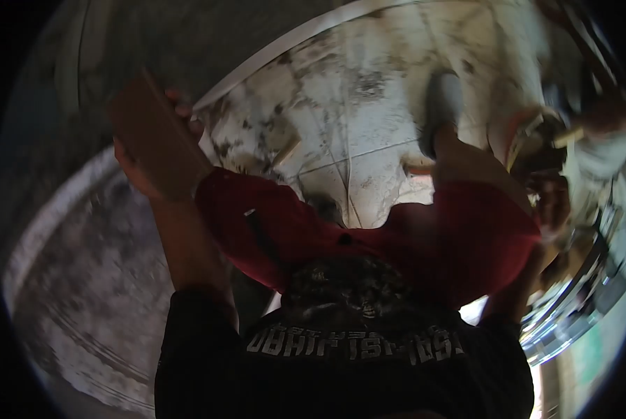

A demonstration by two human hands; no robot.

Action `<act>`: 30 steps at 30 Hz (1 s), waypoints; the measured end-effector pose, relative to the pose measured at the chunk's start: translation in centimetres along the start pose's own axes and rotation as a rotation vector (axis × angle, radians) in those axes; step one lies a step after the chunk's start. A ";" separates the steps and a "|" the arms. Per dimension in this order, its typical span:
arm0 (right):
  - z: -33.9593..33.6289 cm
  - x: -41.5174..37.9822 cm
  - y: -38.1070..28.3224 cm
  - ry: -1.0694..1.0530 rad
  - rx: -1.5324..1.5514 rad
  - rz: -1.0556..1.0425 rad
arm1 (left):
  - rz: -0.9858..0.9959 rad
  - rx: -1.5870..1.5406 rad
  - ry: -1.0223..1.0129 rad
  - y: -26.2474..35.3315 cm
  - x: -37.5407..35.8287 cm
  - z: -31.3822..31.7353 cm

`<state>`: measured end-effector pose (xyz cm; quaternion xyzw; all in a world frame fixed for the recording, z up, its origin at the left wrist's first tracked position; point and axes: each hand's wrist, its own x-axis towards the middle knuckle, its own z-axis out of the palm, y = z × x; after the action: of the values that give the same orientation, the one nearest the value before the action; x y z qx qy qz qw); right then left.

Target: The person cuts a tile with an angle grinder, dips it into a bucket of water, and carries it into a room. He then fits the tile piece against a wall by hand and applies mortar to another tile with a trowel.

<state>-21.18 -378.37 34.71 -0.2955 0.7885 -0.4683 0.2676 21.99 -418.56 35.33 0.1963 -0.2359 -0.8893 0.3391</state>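
Observation:
My left hand [137, 171] is closed around a brown rectangular block [149, 126], its fingers showing along the far edge. The block looks like a wooden board or brick; the dim light hides its material. It is held out beyond my left knee in red shorts [250, 216]. My right hand [553, 202] is beside my right knee, close to a dark round object [536, 143] with a yellowish rim. Motion blur smears its fingers, and whether it holds anything cannot be made out.
Pale, stained floor tiles [376, 84] lie ahead, with my foot in a grey shoe [444, 105] on them. A small light-coloured wooden piece [286, 150] lies on the tiles. A yellowish stick [569, 137] and blurred clutter are at right. A curved pale edge [48, 223] runs at left.

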 end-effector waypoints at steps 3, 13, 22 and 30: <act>7.0 9.5 -10.0 -0.472 -0.280 -0.227 | 0.161 -0.113 0.001 1.0 -4.6 -1.6; 44.2 3.3 -0.2 -1.676 -0.953 -1.024 | 0.484 -0.176 0.244 0.2 -16.5 -3.1; 54.6 -6.0 7.4 -1.451 -0.848 -0.673 | 0.517 -0.202 0.333 -0.4 -15.4 -0.7; 36.5 9.5 -7.0 -1.564 -1.214 -0.675 | 0.442 -0.087 0.179 1.2 -13.7 -2.2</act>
<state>-0.66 -409.07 24.38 -0.8056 0.3747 0.2777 0.3653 33.23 -410.46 36.81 0.2030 -0.2034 -0.7820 0.5530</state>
